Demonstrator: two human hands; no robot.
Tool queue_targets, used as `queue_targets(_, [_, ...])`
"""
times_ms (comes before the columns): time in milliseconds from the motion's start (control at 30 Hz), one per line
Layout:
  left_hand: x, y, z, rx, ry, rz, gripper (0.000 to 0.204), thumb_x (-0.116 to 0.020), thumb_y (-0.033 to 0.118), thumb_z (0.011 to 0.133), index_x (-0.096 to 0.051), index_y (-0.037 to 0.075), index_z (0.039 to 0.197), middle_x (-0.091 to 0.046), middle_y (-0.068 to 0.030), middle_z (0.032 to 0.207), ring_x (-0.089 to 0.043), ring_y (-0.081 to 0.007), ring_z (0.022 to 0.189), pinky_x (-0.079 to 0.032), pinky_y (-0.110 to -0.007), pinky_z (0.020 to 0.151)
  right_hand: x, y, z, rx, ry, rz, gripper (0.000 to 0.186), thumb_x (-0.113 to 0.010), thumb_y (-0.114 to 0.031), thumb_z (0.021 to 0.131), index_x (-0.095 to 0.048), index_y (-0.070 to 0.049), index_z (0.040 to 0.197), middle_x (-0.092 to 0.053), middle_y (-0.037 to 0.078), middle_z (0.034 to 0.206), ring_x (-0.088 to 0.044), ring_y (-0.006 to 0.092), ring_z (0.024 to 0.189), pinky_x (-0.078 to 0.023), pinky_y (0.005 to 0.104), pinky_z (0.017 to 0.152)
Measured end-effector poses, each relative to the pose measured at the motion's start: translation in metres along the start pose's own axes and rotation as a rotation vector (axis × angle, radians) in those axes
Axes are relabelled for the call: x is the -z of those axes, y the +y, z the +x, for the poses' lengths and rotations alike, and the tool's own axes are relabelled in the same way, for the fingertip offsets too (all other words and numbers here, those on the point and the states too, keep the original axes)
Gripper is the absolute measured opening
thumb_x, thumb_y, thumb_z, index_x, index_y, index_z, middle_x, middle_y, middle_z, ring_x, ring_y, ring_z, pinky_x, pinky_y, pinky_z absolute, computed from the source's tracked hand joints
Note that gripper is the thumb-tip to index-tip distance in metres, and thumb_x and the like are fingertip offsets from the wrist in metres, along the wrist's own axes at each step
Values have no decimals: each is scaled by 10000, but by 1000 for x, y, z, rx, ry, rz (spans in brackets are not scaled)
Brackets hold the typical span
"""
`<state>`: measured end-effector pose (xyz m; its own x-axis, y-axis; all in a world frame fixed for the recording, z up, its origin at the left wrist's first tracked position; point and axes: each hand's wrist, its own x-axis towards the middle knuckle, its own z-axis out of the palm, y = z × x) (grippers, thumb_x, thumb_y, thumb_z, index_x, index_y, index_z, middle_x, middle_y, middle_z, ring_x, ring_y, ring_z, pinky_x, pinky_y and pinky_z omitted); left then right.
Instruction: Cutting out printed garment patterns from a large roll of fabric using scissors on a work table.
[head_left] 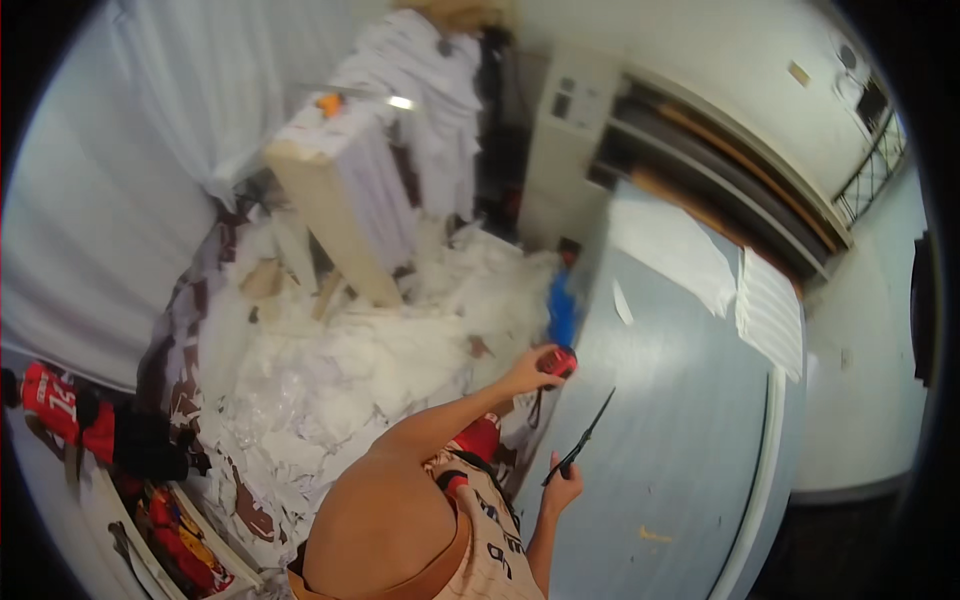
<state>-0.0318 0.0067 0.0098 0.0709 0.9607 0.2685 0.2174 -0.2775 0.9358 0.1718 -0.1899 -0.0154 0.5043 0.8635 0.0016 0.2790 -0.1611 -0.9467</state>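
My left hand (530, 370) is closed round a small red and black object that looks like a tape measure (563, 363), held over the near-left edge of the blue-grey table (660, 430). In my right hand (564, 487) is a pair of black scissors (588, 436), its long dark blades pointing up and away over the tabletop. The blades look shut. A narrow white scrap (622, 302) lies further along the table. At the far end rest a white sheet (670, 245) and a folded, ribbed white piece (770, 310).
Crumpled white scraps (340, 380) cover the floor to the left. A tall cream stand (330, 215) rises there, with white cloth (430, 110) behind it. Something blue (561, 308) hangs by the table's left edge. A large machine (720, 150) stands beyond. Red garments (65, 405) lie lower left.
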Motion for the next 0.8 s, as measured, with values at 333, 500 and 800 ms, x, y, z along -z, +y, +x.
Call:
queue_targets(333, [593,4,93,1,1177,601,709,-892,287,723,-603,9,1309,-683,-135,1109,-646,-262,1008,-489,-368,926,-145,-127,-110,-60,-299,-170,353,-833,-188,851,-578,14,713,-474,-39,630,-405,65,603,-333,266,530])
queue_targets(500, [829,-44,176,-403,1224,856,526,-813,310,787,-634,28,1194,-691,-131,1123,-636,-300,1064,-481,-425,984,-200,-91,-88,-221,-260,-30,309,-843,-123,810,-600,38,705,-521,-13,647,-480,80,637,-411,264,579])
queue_targets(800, [669,-152,395,1001,89,-38,427,-474,199,1006,-545,24,1388,-611,-184,1297,-584,-354,1217,-496,-417,1022,-176,-151,-5,-377,-6,-249,561,-824,-509,786,-676,31,822,-581,201,633,-482,200,574,-455,387,575])
